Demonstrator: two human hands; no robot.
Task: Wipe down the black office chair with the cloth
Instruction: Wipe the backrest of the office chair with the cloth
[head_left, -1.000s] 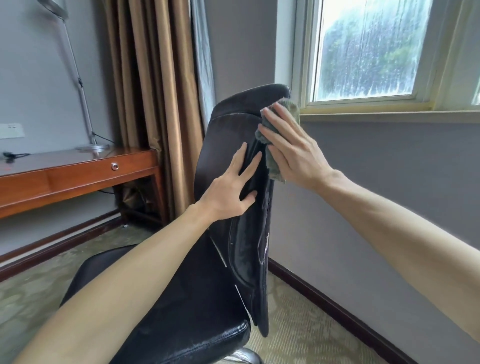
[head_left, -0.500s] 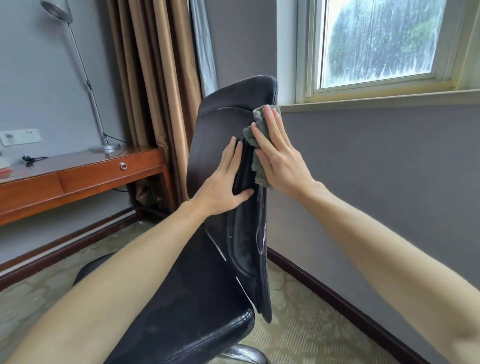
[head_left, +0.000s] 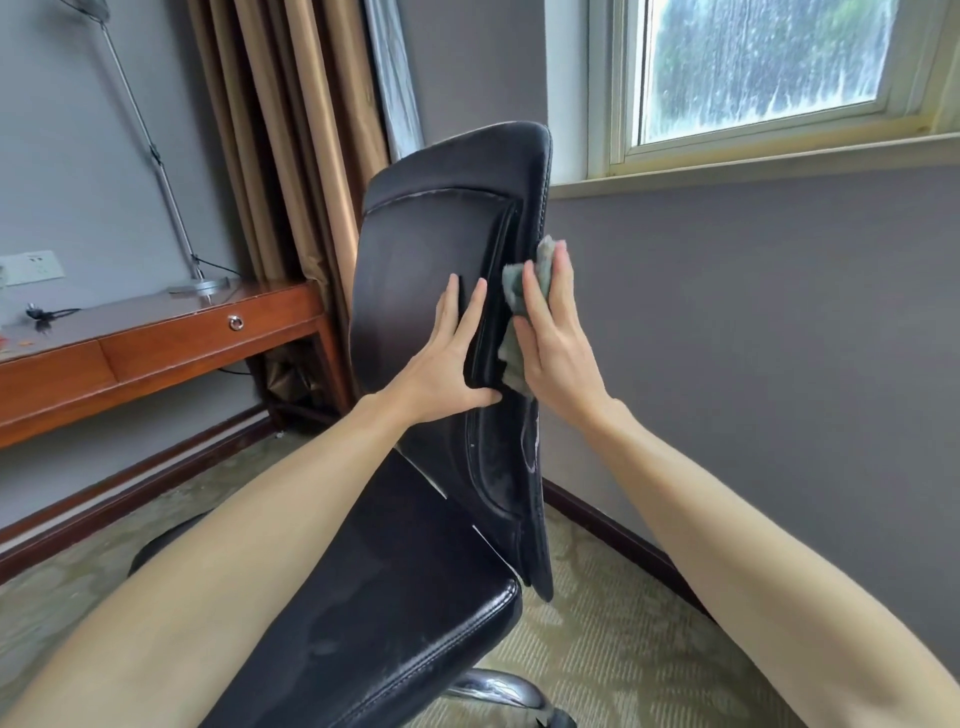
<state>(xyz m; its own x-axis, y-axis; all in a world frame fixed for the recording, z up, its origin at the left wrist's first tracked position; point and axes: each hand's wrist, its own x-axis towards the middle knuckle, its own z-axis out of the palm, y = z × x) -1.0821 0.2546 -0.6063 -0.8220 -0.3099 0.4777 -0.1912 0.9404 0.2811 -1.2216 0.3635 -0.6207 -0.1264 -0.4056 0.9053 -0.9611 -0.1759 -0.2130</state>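
Observation:
The black office chair (head_left: 415, 270) stands in the middle of the view, its leather backrest turned edge-on and its seat below my arms. My left hand (head_left: 447, 364) lies flat on the front of the backrest, fingers spread, thumb hooked around its right edge. My right hand (head_left: 556, 343) presses a grey-green cloth (head_left: 514, 291) against the right side edge of the backrest, about halfway up. Most of the cloth is hidden under my fingers and palm.
A wooden desk (head_left: 156, 348) with a drawer and a lamp base (head_left: 200, 286) stands at the left. Tan curtains (head_left: 291, 130) hang behind the chair. A grey wall and a window (head_left: 753, 67) are on the right. The chrome chair base (head_left: 498, 686) shows over patterned carpet.
My right hand has slid the cloth down the backrest's side edge, from near the top to about mid-height. My left hand has stayed flat on the backrest.

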